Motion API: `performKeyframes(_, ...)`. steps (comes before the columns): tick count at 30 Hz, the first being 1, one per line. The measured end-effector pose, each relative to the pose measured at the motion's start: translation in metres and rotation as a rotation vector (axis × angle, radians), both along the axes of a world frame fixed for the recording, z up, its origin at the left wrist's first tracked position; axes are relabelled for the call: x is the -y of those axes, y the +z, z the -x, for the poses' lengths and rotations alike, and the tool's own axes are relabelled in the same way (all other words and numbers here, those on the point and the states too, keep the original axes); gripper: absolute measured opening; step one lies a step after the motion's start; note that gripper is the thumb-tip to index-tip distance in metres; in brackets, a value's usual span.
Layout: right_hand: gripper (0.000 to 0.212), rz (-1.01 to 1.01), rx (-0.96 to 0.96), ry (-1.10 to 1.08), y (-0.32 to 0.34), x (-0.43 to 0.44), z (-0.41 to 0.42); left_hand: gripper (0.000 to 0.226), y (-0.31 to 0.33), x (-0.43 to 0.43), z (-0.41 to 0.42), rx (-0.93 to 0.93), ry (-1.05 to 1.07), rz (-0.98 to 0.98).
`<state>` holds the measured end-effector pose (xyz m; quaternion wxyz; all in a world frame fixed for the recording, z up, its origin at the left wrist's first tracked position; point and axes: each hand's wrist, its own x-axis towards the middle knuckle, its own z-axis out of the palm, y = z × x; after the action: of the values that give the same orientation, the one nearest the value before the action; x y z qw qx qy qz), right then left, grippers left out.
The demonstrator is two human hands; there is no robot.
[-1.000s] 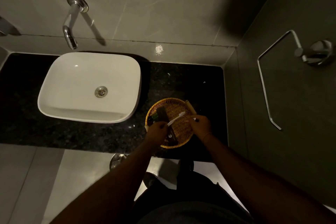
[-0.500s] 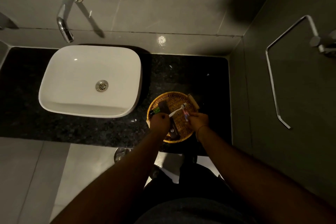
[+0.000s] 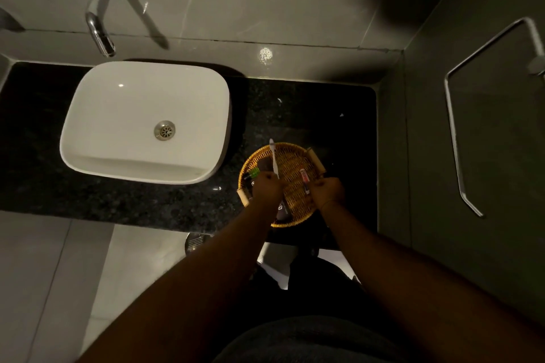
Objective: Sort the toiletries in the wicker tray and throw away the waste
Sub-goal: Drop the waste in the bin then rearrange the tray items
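1. Sorting is underway, judging by both hands still in the wicker tray [image 3: 290, 156]; no waste visibly thrown yet.
2. Left hand [image 3: 267, 187] fingers closed round white toothbrush [image 3: 274, 160], head pointing 12 o'clock.
3. Right hand [image 3: 327, 190] fingers pinch small red tube [image 3: 304, 180].
4. Tray sits on dark worktop [image 3: 324, 115], at 3 o'clock of sink [image 3: 97, 115]; it also holds dark sachets and green-capped item [image 3: 254, 173] at 9 o'clock.

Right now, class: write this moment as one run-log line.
scene: wicker tray on dark counter | left hand: holds white toothbrush | right hand: holds small red tube | waste: none discarded yet
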<state>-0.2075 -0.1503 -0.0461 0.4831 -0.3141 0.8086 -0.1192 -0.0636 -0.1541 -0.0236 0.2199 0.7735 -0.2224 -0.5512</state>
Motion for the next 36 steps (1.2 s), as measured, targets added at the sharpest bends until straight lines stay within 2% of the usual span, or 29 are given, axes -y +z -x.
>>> performKeyframes(3,0.037,0.013,-0.010,-0.002,0.000,0.001,0.000,0.027,-0.002,0.000,0.002,-0.005,-0.025,-0.001)
performKeyframes(10,0.032,0.084,-0.052,0.026,-0.001,0.003,-0.006,0.026,-0.007,0.000,0.016,0.017,-0.058,0.015)
performKeyframes(15,0.037,0.067,-0.139,0.121,-0.002,-0.001,-0.004,0.073,-0.007,-0.005,0.027,-0.044,-0.035,0.079)
performKeyframes(16,0.038,0.061,-0.164,0.149,-0.002,-0.002,-0.004,0.069,-0.009,-0.005,0.028,-0.058,-0.015,0.074)
performKeyframes(18,0.042,0.047,-0.219,0.209,-0.002,-0.003,-0.003,0.043,-0.014,-0.004,0.029,-0.045,-0.008,0.004)
performKeyframes(22,0.054,0.028,-0.308,0.331,-0.003,-0.003,-0.004,0.009,-0.026,-0.002,0.027,0.020,-0.076,-0.041)
performKeyframes(24,0.057,0.012,-0.355,0.382,-0.002,-0.002,-0.004,0.016,-0.028,-0.002,0.026,0.057,-0.097,-0.053)
performKeyframes(26,0.053,0.002,-0.381,0.444,-0.002,-0.001,-0.003,0.006,-0.032,-0.002,0.025,0.079,-0.120,-0.062)
performKeyframes(29,0.046,-0.001,-0.400,0.519,-0.002,0.001,-0.003,0.019,-0.036,-0.005,0.025,0.112,-0.166,-0.053)
performKeyframes(36,0.034,0.010,-0.345,0.571,-0.001,0.003,0.003,0.019,-0.033,-0.006,0.025,0.234,-0.318,0.043)
